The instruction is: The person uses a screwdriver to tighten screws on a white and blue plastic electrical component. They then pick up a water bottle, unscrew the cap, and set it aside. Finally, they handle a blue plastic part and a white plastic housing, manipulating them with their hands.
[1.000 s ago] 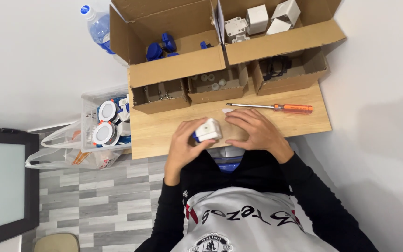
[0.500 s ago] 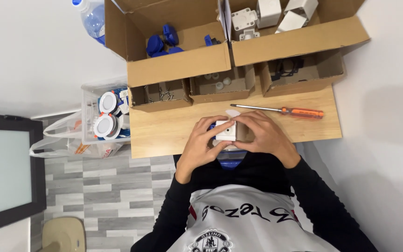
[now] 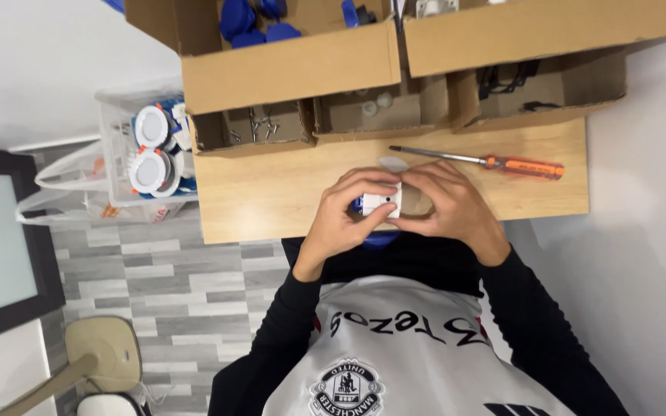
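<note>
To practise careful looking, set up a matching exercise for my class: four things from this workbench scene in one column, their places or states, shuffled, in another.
Things
1. screwdriver
2. small white part
3. blue pieces
4. round white fittings

Places or states
A. in the clear bin left of the table
B. lying flat on the wooden table
C. held between the left hand and right hand
D. inside the big cardboard box

Pairs: 1-B, 2-C, 3-D, 4-A
</note>
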